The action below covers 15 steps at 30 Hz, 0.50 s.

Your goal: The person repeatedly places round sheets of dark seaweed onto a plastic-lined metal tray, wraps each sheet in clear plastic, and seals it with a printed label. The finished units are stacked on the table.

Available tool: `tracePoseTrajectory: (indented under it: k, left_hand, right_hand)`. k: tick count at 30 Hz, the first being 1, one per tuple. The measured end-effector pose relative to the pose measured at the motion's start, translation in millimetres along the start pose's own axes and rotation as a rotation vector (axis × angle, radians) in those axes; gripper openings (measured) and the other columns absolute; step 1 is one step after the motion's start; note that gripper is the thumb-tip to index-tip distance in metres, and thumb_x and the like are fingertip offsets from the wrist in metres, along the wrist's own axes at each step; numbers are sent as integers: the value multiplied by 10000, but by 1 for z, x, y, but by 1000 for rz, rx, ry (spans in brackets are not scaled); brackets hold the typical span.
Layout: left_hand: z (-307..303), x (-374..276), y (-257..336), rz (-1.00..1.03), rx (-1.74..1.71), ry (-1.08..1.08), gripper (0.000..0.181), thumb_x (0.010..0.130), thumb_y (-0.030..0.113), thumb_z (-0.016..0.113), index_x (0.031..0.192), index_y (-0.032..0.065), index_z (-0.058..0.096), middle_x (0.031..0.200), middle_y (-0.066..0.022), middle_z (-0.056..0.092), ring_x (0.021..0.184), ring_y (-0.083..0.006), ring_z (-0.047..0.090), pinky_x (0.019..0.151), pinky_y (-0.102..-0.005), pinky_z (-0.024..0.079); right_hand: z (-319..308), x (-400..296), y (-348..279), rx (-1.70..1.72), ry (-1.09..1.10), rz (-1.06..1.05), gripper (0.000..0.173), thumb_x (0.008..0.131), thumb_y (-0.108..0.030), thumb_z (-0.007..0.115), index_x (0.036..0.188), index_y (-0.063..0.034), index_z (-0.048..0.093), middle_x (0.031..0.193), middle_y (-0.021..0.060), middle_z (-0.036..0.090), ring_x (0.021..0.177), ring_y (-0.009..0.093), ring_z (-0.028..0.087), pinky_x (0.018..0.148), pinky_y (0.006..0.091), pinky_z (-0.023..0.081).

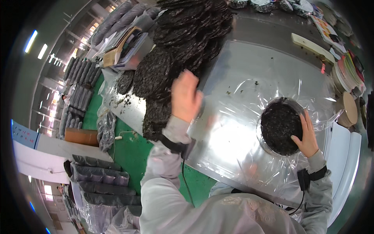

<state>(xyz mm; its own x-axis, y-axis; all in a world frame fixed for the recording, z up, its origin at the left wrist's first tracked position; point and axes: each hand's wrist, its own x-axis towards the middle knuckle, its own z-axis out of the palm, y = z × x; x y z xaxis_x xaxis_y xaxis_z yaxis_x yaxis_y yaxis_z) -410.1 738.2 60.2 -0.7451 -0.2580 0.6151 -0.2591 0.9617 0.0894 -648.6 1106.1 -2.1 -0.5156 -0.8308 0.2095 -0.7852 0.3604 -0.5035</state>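
Observation:
My left hand [186, 97] is blurred and raised beside a tall heap of dark dried seaweed discs [191, 32]. Its thumb stands apart from the fingers, and nothing shows in it. Over the right rim of a round, shiny ring mould [260, 133] lies my right hand [308, 137], fingers spread, thumb touching the dark seaweed [280, 125] packed inside. Clear plastic film [248, 175] spreads around and under the mould on the metal tabletop [222, 70]. More seaweed discs [153, 73] overlap at the table's left side.
At the right stand stacked round cards [346, 108] and white curved sheets [343, 152]. A pale bar [312, 46] lies on the table's far right. Beyond the heap is a plastic bin [131, 54] with papers. Bagged seaweed stacks [102, 182] stand on the left, near green floor [128, 152].

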Motion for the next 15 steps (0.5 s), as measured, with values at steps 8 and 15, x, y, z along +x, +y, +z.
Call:
tracePoseTrajectory:
  k: [8,15]
  left_hand:
    - [-63,-8,-95,-149,633,246,492,731,47,572,1211,3,471,1152,-166,560,975,-344,545,872,-403,443]
    - [-100,28,72,-170,-237,444,443,774,-19,527,1215,-21,500,1147,-162,585,1014,-240,588,875,-306,451]
  right_hand:
    - [-3,-4,-7,-105,-83,-7,712,718,-166,677,1324,1,341,1450,185,205,1340,378,189,1082,426,232]
    - [-44,-9,-15,499,239,-67,643,845,-220,546,1400,-55,266,1432,133,302,1313,284,312,1063,400,256]
